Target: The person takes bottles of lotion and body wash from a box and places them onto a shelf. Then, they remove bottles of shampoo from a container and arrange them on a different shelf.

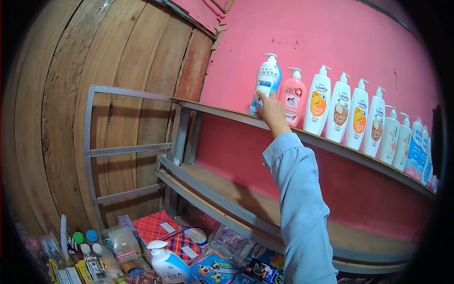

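My right hand [273, 112], in a light blue sleeve, reaches up to the top shelf. Its fingers are on the lower front of a white and blue Yumeda pump bottle [268, 75], which stands upright at the left end of a row. Just right of my hand is a pink Zen pump bottle [294, 90]. Low in the view, a second Yumeda pump bottle [168, 265] leans a little, its lower part cut off by the frame edge. My left hand is outside the view.
White Lovely pump bottles [318, 102] and several other bottles continue along the top shelf [227, 111]. Below is a lower shelf [217, 182]. A grey metal frame [87, 123] stands by the wooden wall. Small goods and a red plaid box [153, 222] crowd the bottom.
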Demonstrator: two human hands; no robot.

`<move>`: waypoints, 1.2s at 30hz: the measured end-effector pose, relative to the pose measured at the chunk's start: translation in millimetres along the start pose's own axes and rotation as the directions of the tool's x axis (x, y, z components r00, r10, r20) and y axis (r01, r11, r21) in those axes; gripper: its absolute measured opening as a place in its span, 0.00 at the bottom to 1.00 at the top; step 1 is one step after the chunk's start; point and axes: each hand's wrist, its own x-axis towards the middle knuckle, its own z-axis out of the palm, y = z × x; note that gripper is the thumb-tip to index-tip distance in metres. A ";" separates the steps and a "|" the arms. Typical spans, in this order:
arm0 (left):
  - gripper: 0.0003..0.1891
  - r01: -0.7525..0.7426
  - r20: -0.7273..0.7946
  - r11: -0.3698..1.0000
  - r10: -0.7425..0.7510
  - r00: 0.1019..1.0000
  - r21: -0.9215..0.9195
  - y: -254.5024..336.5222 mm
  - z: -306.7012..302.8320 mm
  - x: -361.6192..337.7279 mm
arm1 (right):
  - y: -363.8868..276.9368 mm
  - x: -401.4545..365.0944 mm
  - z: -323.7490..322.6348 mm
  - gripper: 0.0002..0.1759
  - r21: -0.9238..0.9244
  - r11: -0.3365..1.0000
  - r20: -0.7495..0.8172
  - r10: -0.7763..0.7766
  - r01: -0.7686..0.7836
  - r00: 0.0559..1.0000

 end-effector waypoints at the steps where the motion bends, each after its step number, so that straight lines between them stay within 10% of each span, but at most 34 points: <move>1: 0.49 -0.002 -0.003 1.000 0.002 1.000 0.000 -0.5 -1.0 -0.7 | -0.6 -0.3 -0.8 0.39 -0.004 1.000 0.007 0.004 -0.004 1.000; 18: 0.48 -0.055 -0.013 0.998 0.054 0.998 -0.035 5.8 -2.1 5.1 | -1.9 -9.4 -18.6 0.35 0.039 0.994 -0.108 -0.101 0.106 0.989; 23: 0.48 -0.175 0.035 0.957 0.188 0.982 -0.231 33.9 18.8 37.9 | -76.0 -86.3 -63.9 0.30 0.628 0.605 -0.208 -0.477 0.490 0.854; 25: 0.44 -0.169 0.091 0.932 0.208 0.974 -0.320 58.6 35.0 60.8 | -105.4 -147.2 -96.7 0.42 0.872 0.468 0.237 -0.656 0.141 0.716; 29: 0.42 -0.320 0.093 0.884 0.371 0.924 -0.342 106.7 84.7 93.8 | -128.3 -229.3 -93.1 0.63 0.958 0.264 0.285 -0.866 -0.109 0.412; 33: 0.45 -0.409 0.135 0.850 0.472 0.871 -0.331 135.0 121.6 128.5 | -125.4 -232.3 -77.6 0.62 0.986 0.163 0.074 -0.650 0.043 0.756; 36: 0.58 -0.423 0.206 0.862 0.484 0.851 -0.278 159.0 139.9 148.8 | -110.6 -198.9 -80.3 0.59 0.974 0.219 0.085 -0.588 0.057 0.804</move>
